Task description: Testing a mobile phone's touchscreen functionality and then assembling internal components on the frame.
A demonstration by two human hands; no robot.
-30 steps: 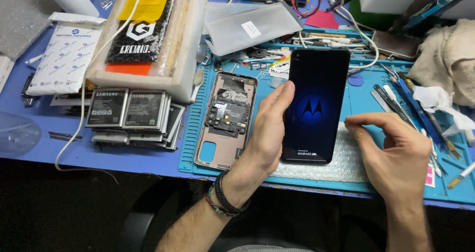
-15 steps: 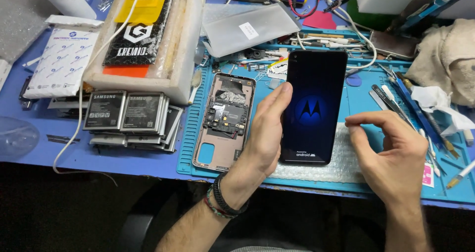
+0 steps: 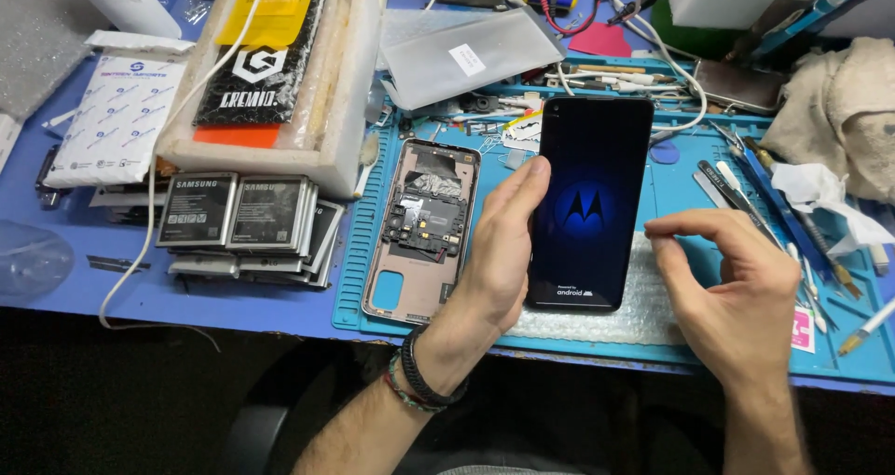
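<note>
**Phone lit up on the repair mat**

While the left hand (image 3: 499, 251) grips a black smartphone (image 3: 590, 200) along its left edge, fingers wrapped behind and thumb on the bezel, the screen glows with a blue boot logo. Its lower end sits over a patch of bubble wrap (image 3: 643, 312) on the teal repair mat (image 3: 352, 279). The right hand (image 3: 736, 293) hovers just beside the phone, holding nothing, with the fingers curled and loosely pinched. Left of the held phone lies an opened pink phone shell (image 3: 421, 233) with its board showing. Further left, a stack of grey batteries (image 3: 244, 219) sits on the blue worktop (image 3: 140, 289). Further back are a white tray (image 3: 345, 83), tweezers (image 3: 736, 191) and a beige rag (image 3: 839, 111).
</note>
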